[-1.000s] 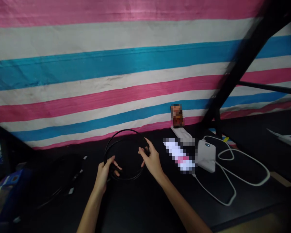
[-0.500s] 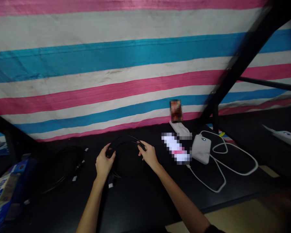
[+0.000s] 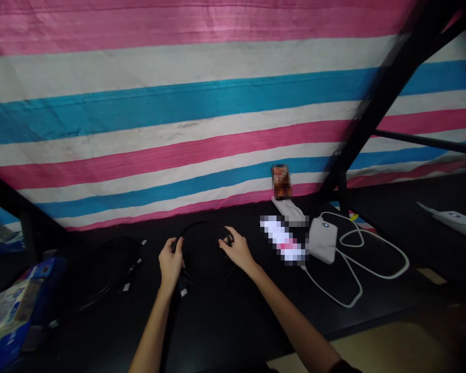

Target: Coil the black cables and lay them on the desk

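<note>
A coiled black cable (image 3: 202, 228) lies on the black table (image 3: 233, 311) in front of me. My left hand (image 3: 171, 263) grips the coil's left side, fingers wrapped round it, and a plug end (image 3: 183, 291) hangs just below that hand. My right hand (image 3: 236, 249) holds the coil's right side, fingers curled over the strands. The lower part of the coil is hard to make out against the dark table.
A second black cable (image 3: 112, 269) lies loose to the left. To the right are a white power bank (image 3: 323, 240) with a looped white cord (image 3: 373, 259) and a blurred white object (image 3: 283, 241). A blue box (image 3: 11, 311) sits at the left edge. A striped tarp (image 3: 178, 114) hangs behind.
The coil was a wide raised loop a second ago; it is now lower, flatter and narrower on the table. Both hands have closed on its sides and moved a little nearer each other.
</note>
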`<state>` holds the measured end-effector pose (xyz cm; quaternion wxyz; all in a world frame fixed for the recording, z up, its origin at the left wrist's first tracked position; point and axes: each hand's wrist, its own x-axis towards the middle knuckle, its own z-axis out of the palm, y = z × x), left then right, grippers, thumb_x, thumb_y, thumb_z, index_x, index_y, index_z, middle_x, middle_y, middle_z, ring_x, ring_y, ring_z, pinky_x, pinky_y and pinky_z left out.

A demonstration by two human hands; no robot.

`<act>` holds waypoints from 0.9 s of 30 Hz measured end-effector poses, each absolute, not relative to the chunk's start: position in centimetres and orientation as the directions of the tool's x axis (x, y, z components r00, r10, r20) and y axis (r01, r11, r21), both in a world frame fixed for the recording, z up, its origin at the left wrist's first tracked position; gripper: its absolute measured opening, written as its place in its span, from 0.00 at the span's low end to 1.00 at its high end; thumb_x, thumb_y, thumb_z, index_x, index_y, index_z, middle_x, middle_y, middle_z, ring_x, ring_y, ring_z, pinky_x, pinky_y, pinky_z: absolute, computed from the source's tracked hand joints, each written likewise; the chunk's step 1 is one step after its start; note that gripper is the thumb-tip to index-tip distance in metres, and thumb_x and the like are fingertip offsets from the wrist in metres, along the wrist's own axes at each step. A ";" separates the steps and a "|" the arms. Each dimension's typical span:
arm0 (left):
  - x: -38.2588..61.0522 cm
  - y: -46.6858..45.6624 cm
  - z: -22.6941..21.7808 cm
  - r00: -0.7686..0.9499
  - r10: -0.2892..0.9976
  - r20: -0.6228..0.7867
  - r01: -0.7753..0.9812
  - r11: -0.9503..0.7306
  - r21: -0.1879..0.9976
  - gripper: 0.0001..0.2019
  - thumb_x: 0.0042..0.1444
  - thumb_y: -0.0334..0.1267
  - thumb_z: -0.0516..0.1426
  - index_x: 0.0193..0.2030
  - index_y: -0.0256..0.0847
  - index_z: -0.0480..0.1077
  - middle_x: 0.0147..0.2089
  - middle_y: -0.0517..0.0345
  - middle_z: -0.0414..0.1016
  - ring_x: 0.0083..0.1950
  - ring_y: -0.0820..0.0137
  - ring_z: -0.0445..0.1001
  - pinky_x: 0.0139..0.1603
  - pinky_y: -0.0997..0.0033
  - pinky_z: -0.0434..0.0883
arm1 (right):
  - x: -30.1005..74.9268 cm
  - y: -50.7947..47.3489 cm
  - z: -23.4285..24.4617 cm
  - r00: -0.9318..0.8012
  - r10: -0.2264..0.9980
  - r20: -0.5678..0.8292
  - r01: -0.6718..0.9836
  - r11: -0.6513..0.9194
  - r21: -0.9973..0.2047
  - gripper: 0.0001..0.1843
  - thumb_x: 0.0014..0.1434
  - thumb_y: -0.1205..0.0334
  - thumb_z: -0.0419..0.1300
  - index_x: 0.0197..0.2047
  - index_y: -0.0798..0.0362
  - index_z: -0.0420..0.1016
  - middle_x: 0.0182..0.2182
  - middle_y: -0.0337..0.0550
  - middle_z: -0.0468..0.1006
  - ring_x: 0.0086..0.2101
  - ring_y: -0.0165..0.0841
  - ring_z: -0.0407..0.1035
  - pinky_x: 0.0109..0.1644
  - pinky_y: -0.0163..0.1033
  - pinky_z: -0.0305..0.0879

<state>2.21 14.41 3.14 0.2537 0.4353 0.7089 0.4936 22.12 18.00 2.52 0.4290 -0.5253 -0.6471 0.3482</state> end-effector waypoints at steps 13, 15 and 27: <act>3.8 15.1 2.3 -0.473 0.880 0.046 0.080 -0.009 0.997 0.18 0.53 0.57 0.49 0.35 0.43 0.56 0.18 0.68 0.65 0.16 0.74 0.66 0.18 0.77 0.62 | 20.9 17.5 1.3 -0.106 0.994 -0.015 0.265 0.014 -0.964 0.10 0.55 0.64 0.54 0.41 0.54 0.69 0.15 0.32 0.69 0.14 0.26 0.67 0.15 0.26 0.59; 3.5 15.1 2.3 -0.451 0.892 0.039 0.118 0.016 0.993 0.17 0.50 0.54 0.55 0.31 0.42 0.58 0.16 0.68 0.65 0.15 0.75 0.65 0.19 0.77 0.62 | 21.1 17.7 1.5 -0.092 0.995 -0.033 0.248 -0.009 -0.969 0.10 0.55 0.63 0.53 0.41 0.54 0.69 0.13 0.30 0.66 0.10 0.25 0.63 0.13 0.26 0.55; 3.4 15.8 2.0 -0.392 0.912 -0.121 0.054 0.154 0.987 0.22 0.51 0.43 0.56 0.51 0.34 0.62 0.15 0.69 0.62 0.11 0.73 0.62 0.11 0.77 0.56 | 21.3 18.9 1.8 -0.098 0.989 -0.115 0.004 -0.115 -0.993 0.15 0.55 0.61 0.56 0.45 0.59 0.65 0.27 0.42 0.76 0.13 0.22 0.63 0.14 0.26 0.60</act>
